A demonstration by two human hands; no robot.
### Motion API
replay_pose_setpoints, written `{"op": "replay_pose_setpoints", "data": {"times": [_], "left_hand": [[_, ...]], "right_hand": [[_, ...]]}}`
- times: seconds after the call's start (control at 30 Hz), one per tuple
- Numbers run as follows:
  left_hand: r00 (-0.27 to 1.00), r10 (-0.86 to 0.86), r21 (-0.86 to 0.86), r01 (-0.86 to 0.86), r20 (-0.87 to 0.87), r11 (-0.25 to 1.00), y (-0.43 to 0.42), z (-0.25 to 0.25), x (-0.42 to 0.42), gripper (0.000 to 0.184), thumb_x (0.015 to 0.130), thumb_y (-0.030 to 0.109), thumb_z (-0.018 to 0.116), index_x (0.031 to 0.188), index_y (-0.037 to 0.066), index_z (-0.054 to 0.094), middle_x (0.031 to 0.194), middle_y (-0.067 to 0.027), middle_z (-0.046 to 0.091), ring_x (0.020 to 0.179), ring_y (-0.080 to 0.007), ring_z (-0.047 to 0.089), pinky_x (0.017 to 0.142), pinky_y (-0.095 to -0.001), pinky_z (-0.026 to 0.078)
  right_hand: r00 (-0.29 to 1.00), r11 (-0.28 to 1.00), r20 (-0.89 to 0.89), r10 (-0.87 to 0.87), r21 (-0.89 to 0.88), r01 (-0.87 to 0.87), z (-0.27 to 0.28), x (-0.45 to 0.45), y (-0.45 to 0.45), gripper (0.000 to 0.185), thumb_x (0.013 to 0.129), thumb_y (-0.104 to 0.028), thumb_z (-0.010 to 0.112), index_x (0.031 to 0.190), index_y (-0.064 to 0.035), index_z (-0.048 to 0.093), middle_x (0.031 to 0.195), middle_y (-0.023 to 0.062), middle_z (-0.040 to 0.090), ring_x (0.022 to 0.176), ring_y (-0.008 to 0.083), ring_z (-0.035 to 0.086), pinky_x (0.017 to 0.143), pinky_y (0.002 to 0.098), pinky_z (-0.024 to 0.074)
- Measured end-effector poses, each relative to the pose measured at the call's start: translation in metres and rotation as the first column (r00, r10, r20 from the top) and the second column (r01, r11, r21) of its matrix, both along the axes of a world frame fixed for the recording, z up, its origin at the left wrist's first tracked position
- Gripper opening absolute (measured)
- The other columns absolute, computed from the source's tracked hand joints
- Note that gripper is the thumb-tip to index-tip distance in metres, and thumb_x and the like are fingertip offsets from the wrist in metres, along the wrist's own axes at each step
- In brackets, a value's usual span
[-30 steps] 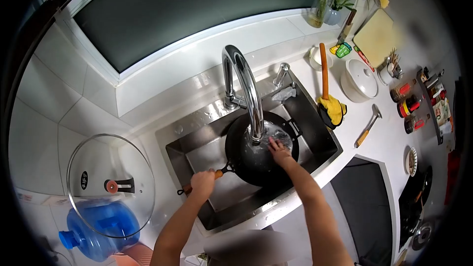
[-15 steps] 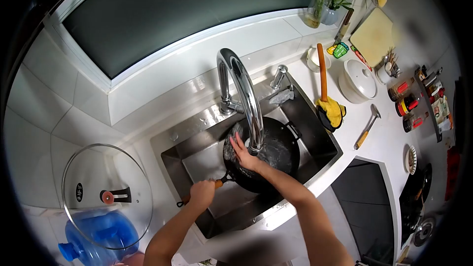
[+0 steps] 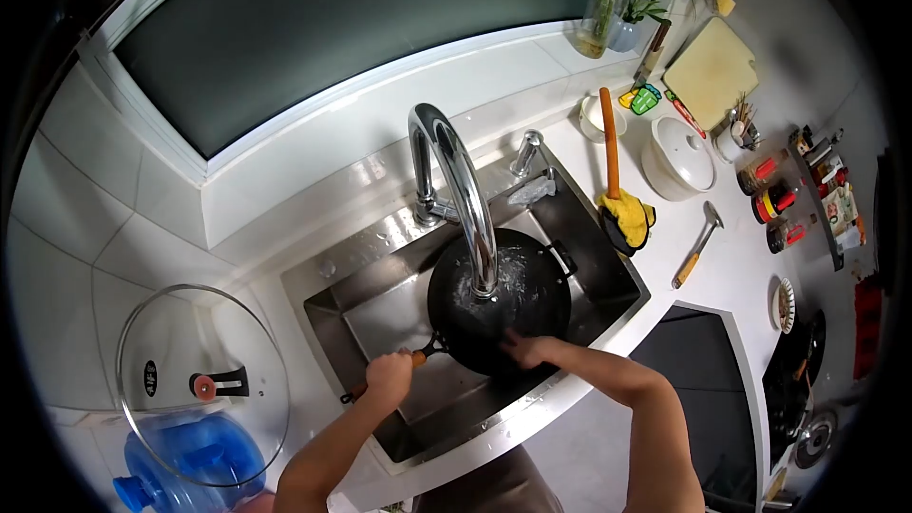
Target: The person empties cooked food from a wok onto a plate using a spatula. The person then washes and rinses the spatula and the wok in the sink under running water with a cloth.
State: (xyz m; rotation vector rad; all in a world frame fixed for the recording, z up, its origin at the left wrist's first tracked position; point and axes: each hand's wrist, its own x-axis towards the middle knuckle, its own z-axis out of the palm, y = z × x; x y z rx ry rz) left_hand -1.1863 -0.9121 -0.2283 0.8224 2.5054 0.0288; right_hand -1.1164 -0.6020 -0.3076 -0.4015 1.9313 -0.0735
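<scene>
A black wok [image 3: 541, 299] rests in the metal sink [image 3: 380, 309], beneath the chrome faucet [image 3: 467, 180], with water splashing inside it. My left hand [image 3: 389, 379] is closed around the wok's wooden handle [image 3: 418, 358] at the sink's lower left. Low on the wok's near side, my right hand [image 3: 528, 349] reaches into it, its fingers dark and smeared by motion. Whether those fingers hold anything is not visible.
A glass lid [image 3: 275, 361] and blue water jug [image 3: 180, 451] are at left. Right of the sink lie a yellow cloth with a wooden-handled tool [image 3: 611, 147], a white pot [image 3: 676, 161] and a ladle [image 3: 698, 252]. Plastic [image 3: 532, 192] lies at the sink's back corner.
My right hand has swept from the wok's right side to its left, then down to its near edge. My left hand has kept hold of the handle. The view has shifted slightly.
</scene>
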Motion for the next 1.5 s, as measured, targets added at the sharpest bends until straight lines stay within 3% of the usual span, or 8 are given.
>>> {"op": "replay_pose_setpoints", "data": {"times": [0.23, 0.27, 0.43, 0.73, 0.93, 1.07, 1.33, 1.5], "left_hand": [[0.998, 0.017, -0.072, -0.012, 0.062, 0.997, 0.001, 0.002, 0.007, 0.021, 0.080, 0.005, 0.057, 0.099, -0.001, 0.060, 0.079, -0.0152, 0.068, 0.073, -0.0289, 0.068, 0.062, -0.0381, 0.055], [0.999, 0.015, -0.037, -0.014, 0.033, 0.999, 0.000, -0.002, 0.008, 0.020, 0.079, 0.004, 0.058, 0.097, -0.002, 0.060, 0.078, -0.0151, 0.068, 0.073, -0.0286, 0.068, 0.062, -0.0381, 0.055], [1.000, -0.021, 0.009, 0.021, 0.016, 1.000, -0.002, 0.002, 0.007, 0.017, 0.075, 0.004, 0.061, 0.091, -0.002, 0.059, 0.074, -0.0153, 0.067, 0.072, -0.0279, 0.068, 0.060, -0.0380, 0.055], [0.999, -0.003, -0.080, 0.007, 0.054, 0.997, 0.001, -0.007, 0.007, 0.043, 0.076, 0.006, 0.058, 0.119, -0.003, 0.053, 0.073, -0.0152, 0.067, 0.069, -0.0279, 0.067, 0.060, -0.0379, 0.054], [1.000, -0.013, -0.023, 0.013, -0.001, 1.000, -0.002, -0.004, 0.006, 0.043, 0.075, 0.005, 0.060, 0.117, -0.004, 0.054, 0.071, -0.0143, 0.066, 0.065, -0.0265, 0.067, 0.056, -0.0365, 0.054], [1.000, -0.028, -0.044, 0.028, -0.010, 0.999, 0.000, -0.001, 0.003, 0.042, 0.071, 0.003, 0.064, 0.111, -0.003, 0.057, 0.067, -0.0142, 0.066, 0.064, -0.0267, 0.067, 0.056, -0.0360, 0.054], [0.999, 0.022, -0.013, -0.023, -0.048, 1.000, -0.002, -0.007, 0.009, 0.030, 0.073, 0.003, 0.062, 0.102, 0.001, 0.058, 0.069, -0.0135, 0.066, 0.067, -0.0272, 0.068, 0.058, -0.0368, 0.054], [1.000, 0.016, -0.046, -0.017, -0.024, 0.999, 0.000, -0.006, 0.008, 0.027, 0.073, 0.006, 0.065, 0.098, -0.002, 0.056, 0.069, -0.0143, 0.067, 0.067, -0.0265, 0.069, 0.057, -0.0345, 0.055]], "right_hand": [[0.601, 0.377, -0.095, -0.793, -0.852, 0.363, -0.009, -0.102, -0.054, 0.073, 0.080, 0.009, 0.039, 0.146, -0.0060, 0.013, 0.152, 0.0214, 0.001, 0.138, 0.0398, 0.015, 0.114, 0.0351, 0.0138], [0.370, 0.807, -0.747, -0.553, -0.590, 0.016, -0.059, -0.112, -0.034, 0.073, 0.079, 0.014, 0.035, 0.146, -0.0078, 0.017, 0.153, 0.0185, 0.001, 0.139, 0.0370, 0.017, 0.114, 0.0357, 0.0164], [0.727, 0.956, -0.685, 0.053, 0.246, 0.162, -0.036, -0.071, 0.050, 0.068, 0.088, -0.011, 0.047, 0.148, -0.0179, 0.015, 0.155, 0.0059, -0.010, 0.142, 0.0305, 0.010, 0.110, 0.0389, 0.0258], [0.839, 0.837, -0.433, -0.329, -0.545, 0.047, -0.069, -0.023, -0.019, 0.068, 0.087, -0.008, 0.044, 0.147, -0.0097, 0.013, 0.152, 0.0227, -0.006, 0.139, 0.0400, 0.015, 0.113, 0.0400, 0.0193], [0.958, 0.991, -0.280, 0.067, 0.131, -0.030, -0.023, -0.010, 0.005, 0.064, 0.089, -0.009, 0.041, 0.146, -0.0042, 0.012, 0.151, 0.0258, -0.005, 0.136, 0.0438, 0.020, 0.110, 0.0438, 0.0261], [0.911, 0.971, -0.404, -0.085, -0.240, -0.016, -0.047, -0.023, -0.021, 0.064, 0.088, -0.008, 0.039, 0.146, 0.0001, 0.011, 0.151, 0.0250, -0.002, 0.137, 0.0450, 0.016, 0.111, 0.0456, 0.0230], [0.874, 0.988, -0.481, 0.073, 0.154, 0.002, -0.026, 0.002, -0.012, 0.074, 0.078, -0.010, 0.058, 0.144, -0.0090, 0.025, 0.152, 0.0207, 0.008, 0.128, 0.0351, 0.039, 0.102, 0.0389, 0.0381], [0.599, 0.820, -0.570, -0.562, -0.482, 0.310, -0.056, -0.056, -0.012, 0.063, 0.075, -0.009, 0.062, 0.134, -0.0139, 0.040, 0.143, 0.0096, 0.036, 0.100, 0.0327, 0.059, 0.083, 0.0368, 0.0500]]}}
